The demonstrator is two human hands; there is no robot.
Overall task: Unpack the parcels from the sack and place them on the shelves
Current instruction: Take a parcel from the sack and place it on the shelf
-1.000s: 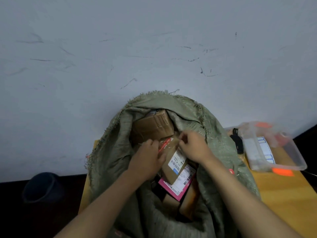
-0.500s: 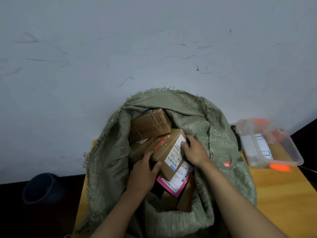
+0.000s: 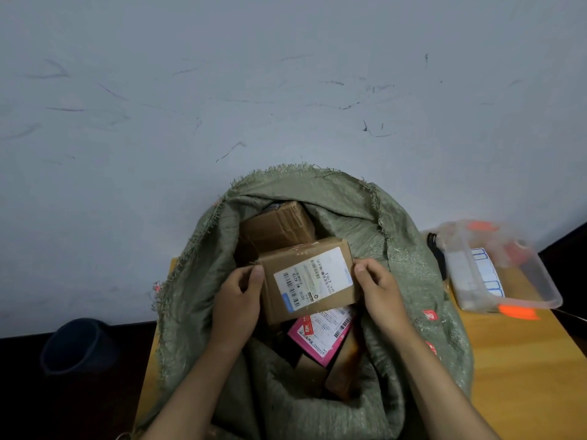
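A green woven sack [image 3: 409, 281] stands open on a wooden table [image 3: 524, 376] against the wall. In its mouth I hold a brown cardboard parcel [image 3: 309, 277] with a white shipping label facing up. My left hand [image 3: 238, 300] grips its left edge, thumb on top. My right hand [image 3: 379, 290] grips its right edge. Behind it lies another taped brown box [image 3: 279, 225]. Below it a pink labelled packet [image 3: 320, 333] and more brown boxes [image 3: 341, 373] sit deeper in the sack.
A clear plastic bin [image 3: 536, 281] with label sheets and orange items sits on the table at the right, a black object beside it. A dark bucket [image 3: 79, 344] stands on the floor at the left. The scuffed wall is close behind. No shelves are in view.
The labelled box has been turned label-up and lifted toward the sack's mouth. Both hands shifted from its lower sides to its left and right edges.
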